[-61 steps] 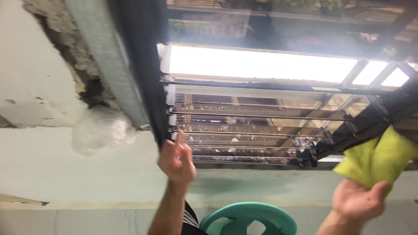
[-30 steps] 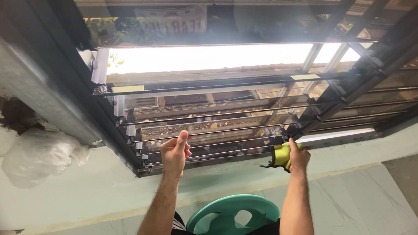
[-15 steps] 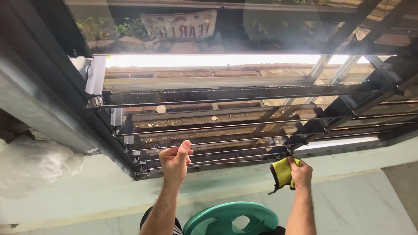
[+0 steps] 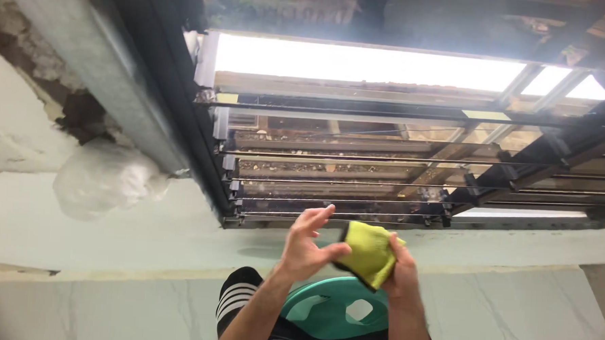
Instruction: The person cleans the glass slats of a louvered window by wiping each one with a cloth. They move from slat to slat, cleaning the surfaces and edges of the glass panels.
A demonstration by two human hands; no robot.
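Below the louvre window (image 4: 384, 173), right hand (image 4: 396, 276) gripping yellow cloth (image 4: 369, 253), left hand (image 4: 307, 248) open, fingertips touching it

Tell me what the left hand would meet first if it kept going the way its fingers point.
Probably the lowest glass slat of the window; the left hand points up at it, though depth is unclear.

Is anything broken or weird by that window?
Yes. The wall plaster left of the louvre window frame is cracked and broken away, leaving a dark rough gap. A crumpled clear plastic bag is stuffed just below it, which looks like a makeshift plug.
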